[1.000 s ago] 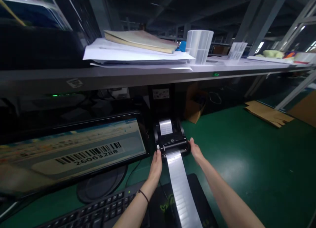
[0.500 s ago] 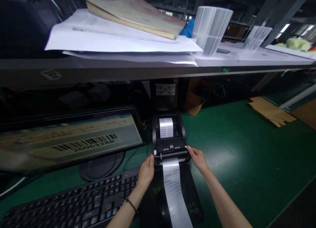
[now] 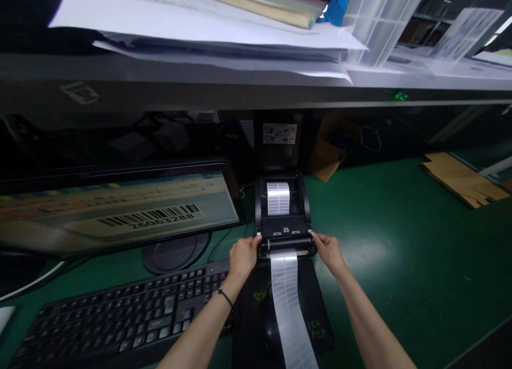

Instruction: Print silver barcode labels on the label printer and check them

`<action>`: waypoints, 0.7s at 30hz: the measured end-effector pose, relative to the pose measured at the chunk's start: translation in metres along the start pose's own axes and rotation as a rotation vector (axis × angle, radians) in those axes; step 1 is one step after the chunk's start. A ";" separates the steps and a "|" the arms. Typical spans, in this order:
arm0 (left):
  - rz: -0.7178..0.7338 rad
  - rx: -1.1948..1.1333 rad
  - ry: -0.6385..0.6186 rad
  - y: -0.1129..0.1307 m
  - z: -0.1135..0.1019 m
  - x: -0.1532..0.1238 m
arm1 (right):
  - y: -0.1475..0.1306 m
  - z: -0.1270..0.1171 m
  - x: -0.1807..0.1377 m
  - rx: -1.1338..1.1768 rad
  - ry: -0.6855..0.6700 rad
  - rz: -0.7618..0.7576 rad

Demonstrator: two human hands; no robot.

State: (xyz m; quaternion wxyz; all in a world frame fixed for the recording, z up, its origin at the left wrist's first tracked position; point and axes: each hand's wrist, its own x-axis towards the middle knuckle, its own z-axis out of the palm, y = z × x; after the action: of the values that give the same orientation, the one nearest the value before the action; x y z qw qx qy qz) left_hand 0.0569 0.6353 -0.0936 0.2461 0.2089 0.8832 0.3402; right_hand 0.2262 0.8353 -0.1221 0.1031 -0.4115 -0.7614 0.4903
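Plainly, the black label printer (image 3: 269, 224) stands open.

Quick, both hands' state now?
Left hand: touching the left front of the label printer; whether closed can't be told.
Right hand: touching the label printer's right front; whether closed can't be told.

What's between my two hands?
In the head view, a black, boxy label printer sits there, with a silvery label strip trailing from its front.

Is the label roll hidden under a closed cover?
No, the label roll sits in plain view inside the open black printer.
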 end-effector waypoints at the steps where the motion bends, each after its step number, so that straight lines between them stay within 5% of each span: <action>1: -0.005 0.008 0.003 0.000 0.000 0.003 | -0.001 0.000 0.001 -0.019 0.012 0.000; 6: 0.054 0.005 0.009 0.001 -0.005 -0.005 | -0.014 -0.005 -0.007 -0.124 0.069 -0.023; 14: 0.237 -0.045 0.165 0.007 0.007 -0.072 | -0.053 -0.006 -0.061 -0.363 0.203 -0.131; 21: 0.285 -0.084 0.219 0.042 -0.015 -0.042 | -0.102 -0.019 -0.029 -0.547 0.253 -0.128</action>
State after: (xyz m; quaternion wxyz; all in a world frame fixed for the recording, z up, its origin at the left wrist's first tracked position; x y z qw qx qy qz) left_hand 0.0902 0.6337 -0.0414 0.1064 0.2833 0.8512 0.4288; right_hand 0.2018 0.8079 -0.0211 0.1131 -0.4329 -0.8706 0.2047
